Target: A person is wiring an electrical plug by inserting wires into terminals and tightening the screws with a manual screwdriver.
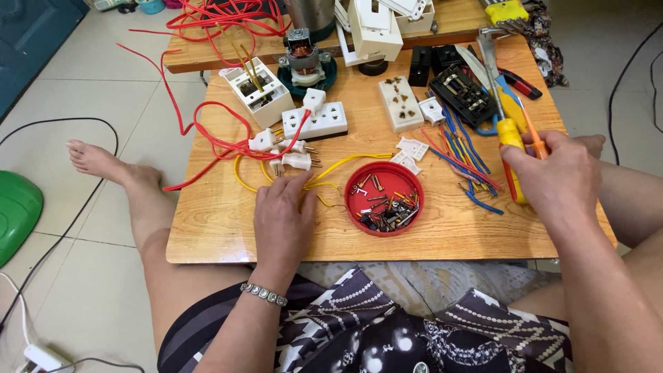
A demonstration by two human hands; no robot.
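Observation:
My left hand [282, 220] lies palm down on the low wooden table [221, 235], fingers resting on yellow wire [345, 163] near two white plugs [295, 160]. My right hand [556, 178] is closed around a yellow-handled screwdriver [512, 138], with an orange-handled tool [533, 135] beside the fingers. Between the hands sits a red round lid [384, 198] filled with several screws and small metal parts. Red wire [221, 141] runs from the plugs off the table's left edge.
White socket blocks [314, 121] [400, 103], a black socket frame [461, 93], blue and red wire offcuts [466, 162], a small motor [304, 61] and a white box [259, 90] crowd the table's far half. My bare foot [103, 162] rests left of the table. A green object [17, 207] lies on the floor.

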